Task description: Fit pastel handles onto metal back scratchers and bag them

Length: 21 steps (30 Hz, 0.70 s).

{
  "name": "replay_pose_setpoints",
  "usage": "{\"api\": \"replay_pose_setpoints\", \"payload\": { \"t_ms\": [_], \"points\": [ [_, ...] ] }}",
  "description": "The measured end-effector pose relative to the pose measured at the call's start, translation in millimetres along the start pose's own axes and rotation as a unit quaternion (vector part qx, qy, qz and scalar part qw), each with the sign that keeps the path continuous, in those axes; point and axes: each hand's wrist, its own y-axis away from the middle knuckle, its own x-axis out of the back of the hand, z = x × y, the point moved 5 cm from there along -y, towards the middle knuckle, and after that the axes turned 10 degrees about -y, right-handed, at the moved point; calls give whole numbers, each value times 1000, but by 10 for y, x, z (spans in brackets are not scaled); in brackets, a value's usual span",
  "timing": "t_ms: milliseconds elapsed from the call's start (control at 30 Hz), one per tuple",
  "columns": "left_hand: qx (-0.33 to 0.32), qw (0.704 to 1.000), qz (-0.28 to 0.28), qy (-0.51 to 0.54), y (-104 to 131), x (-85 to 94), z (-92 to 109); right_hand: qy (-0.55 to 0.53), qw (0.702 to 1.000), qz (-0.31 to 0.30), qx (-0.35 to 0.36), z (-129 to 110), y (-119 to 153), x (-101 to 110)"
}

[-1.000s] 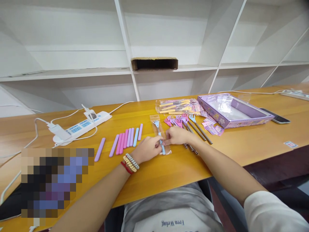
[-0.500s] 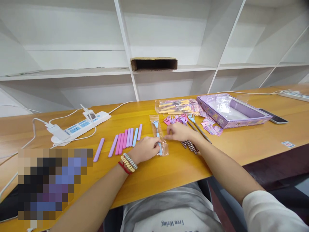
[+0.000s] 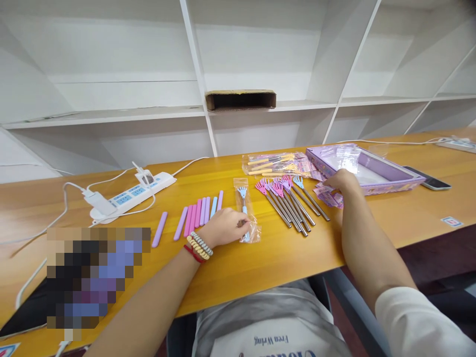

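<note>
My left hand point(image 3: 225, 228) rests on the table with its fingers closed on a small clear bag point(image 3: 254, 229). Inside that bag lies a blue back scratcher point(image 3: 242, 192) with a claw-shaped head. My right hand point(image 3: 345, 182) reaches over small printed purple cards point(image 3: 330, 197) beside a purple box point(image 3: 394, 187); its fingertips are partly hidden, so I cannot see whether they hold a card. Between my hands lie several back scratchers point(image 3: 293, 208) with pink, purple and blue heads and bare metal rods. Coloured handle sleeves point(image 3: 191, 218) lie in a row left of my left hand.
Bagged yellow back scratchers point(image 3: 275, 164) lie at the back. A white power strip point(image 3: 134, 196) with cables stands at the left, near a blurred-out patch. A phone point(image 3: 433, 179) lies right of the box. A cardboard box point(image 3: 241, 100) sits on the white shelf.
My right hand has moved right, from beside the bagged back scratcher to the printed cards near the purple box. My left hand has stayed on the bag.
</note>
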Motion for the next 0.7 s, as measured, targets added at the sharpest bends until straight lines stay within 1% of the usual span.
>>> {"api": "replay_pose_setpoints", "payload": {
  "t_ms": [67,100,200,267,367,433,500,633,700],
  "points": [
    [-1,1000,2,-15,5,13,-4,8,1000,25,8,-24,-20,-47],
    [-4,1000,5,-21,7,19,-5,17,999,28,11,-35,-36,-76],
    [-16,999,24,-30,9,32,-8,59,998,6,24,-48,-104,-165],
    [-15,998,48,-35,8,41,-18,81,996,-3,32,-42,-150,-202],
    [-21,996,80,-29,7,43,-18,93,995,-1,29,-26,-183,-224],
    [-26,995,89,-19,8,34,-15,89,996,-5,25,-25,-174,-236],
    [-17,996,81,-11,10,11,-25,82,996,0,26,-36,-147,-234],
    [-6,1000,28,7,19,-58,-49,87,995,28,37,-68,-105,-216],
    [-9,1000,9,15,26,-80,-59,83,996,26,36,-59,-123,-231]
  ]
}}
